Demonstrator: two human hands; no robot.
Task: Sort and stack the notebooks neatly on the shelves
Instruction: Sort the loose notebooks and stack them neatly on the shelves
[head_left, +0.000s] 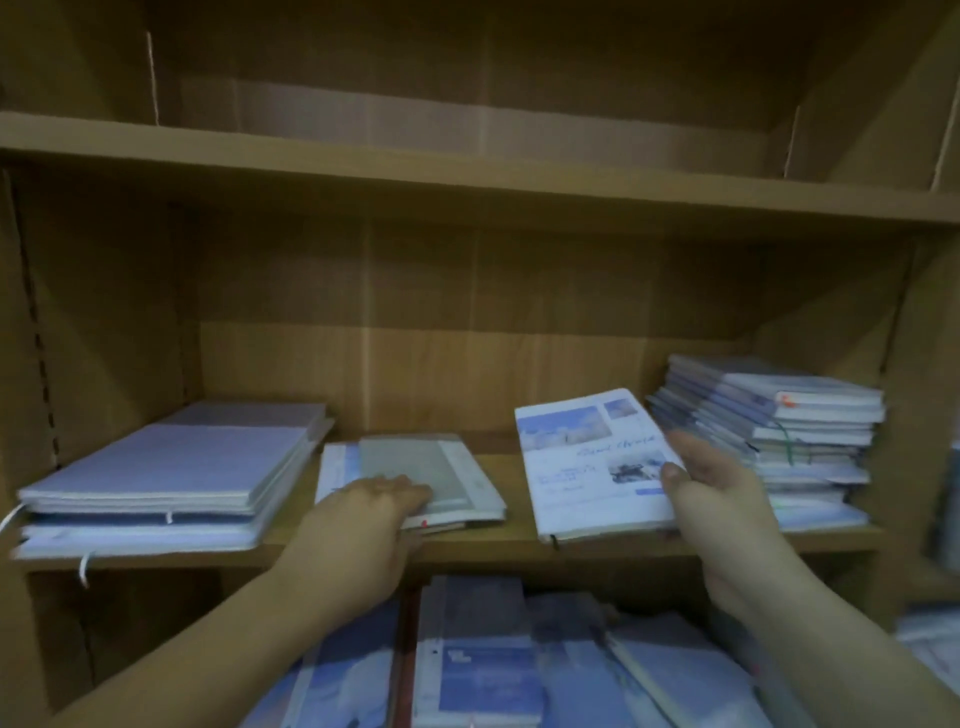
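1. Notebooks on the middle shelf sit in three piles, so sorting looks well under way but not finished.
2. Outward of the left hand lies a wide pile of larger lilac-covered books. It is fairly square, with a few lower ones poking out at the front.
3. Directly under the left hand is a small pile with a grey cover on top. The fingers lie fairly straight and flat on that cover, pressing rather than gripping. The books beneath are fanned and skewed, so this pile needs squaring.
4. The right hand holds a photo-cover notebook by its right edge, thumb on the cover and fingers behind. The book is tilted, its near edge at or just above the shelf front, between the two hands; it is not yet placed on any pile.
5. Just beyond the right hand stands a tall pile, the highest, with edges stepped and uneven.
6. Below both forearms, many loose notebooks overlap untidily on a lower level, so I judge most of the work remains.
7. Above the hands, the upper shelf shows no notebooks.
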